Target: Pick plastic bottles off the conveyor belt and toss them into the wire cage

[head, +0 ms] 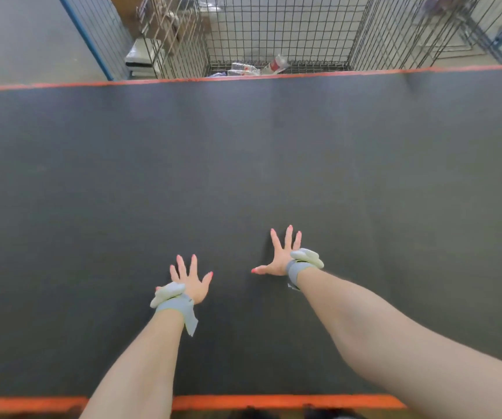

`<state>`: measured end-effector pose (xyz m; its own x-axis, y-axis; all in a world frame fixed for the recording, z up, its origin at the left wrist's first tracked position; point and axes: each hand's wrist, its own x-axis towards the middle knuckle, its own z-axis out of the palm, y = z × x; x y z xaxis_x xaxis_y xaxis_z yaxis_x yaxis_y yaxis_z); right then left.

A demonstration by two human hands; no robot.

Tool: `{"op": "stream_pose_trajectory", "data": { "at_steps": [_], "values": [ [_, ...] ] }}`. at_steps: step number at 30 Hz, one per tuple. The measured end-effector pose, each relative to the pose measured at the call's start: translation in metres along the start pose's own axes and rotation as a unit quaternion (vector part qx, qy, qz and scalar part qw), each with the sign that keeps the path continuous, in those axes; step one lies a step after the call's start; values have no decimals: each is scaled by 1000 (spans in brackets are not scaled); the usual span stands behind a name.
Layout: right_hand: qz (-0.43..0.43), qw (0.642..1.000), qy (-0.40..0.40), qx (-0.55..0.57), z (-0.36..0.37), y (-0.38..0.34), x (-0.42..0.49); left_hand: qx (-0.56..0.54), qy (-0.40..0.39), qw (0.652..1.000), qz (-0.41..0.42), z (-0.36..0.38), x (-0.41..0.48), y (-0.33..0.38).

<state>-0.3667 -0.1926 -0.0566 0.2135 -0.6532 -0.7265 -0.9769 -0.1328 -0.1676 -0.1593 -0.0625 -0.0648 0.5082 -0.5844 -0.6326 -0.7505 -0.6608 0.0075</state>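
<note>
Belt [243, 161] fills frame; your left hand [191, 282] and right hand [280, 258] splayed, empty; far top-centre cage [364, 34] risks short tosses.

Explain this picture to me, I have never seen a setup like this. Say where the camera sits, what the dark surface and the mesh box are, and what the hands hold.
There is no machine here: a person wears one wide-angle camera on the head, looking forward and down at their own bare arms. The left hand and right hand are spread, fingers straight, and hold nothing. Each wrist carries a grey strap with a pale device. The wide dark surface is the conveyor belt, edged in orange. Beyond its far edge stands the wire cage, with a few plastic bottles lying at its bottom.
</note>
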Motion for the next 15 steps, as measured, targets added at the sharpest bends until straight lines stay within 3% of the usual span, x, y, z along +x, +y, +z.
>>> {"op": "stream_pose_trajectory", "data": {
  "at_steps": [2, 6, 11, 15],
  "values": [
    [30, 999, 24, -10, 7, 12, -7, 37, -5, 997, 62, 8, -4, 3],
    [48, 996, 44, 61, -2, 16, -14, 37, 83, 988, 128, -3, -11, 24],
    [-44, 992, 79, 90, -2, -18, -22, 36, 111, 989, 91, -24, -22, 21],
    [-68, 991, 77, 81, 4, -39, -32, 58, 119, 989, 66, -35, -27, -2]
  ]
}}
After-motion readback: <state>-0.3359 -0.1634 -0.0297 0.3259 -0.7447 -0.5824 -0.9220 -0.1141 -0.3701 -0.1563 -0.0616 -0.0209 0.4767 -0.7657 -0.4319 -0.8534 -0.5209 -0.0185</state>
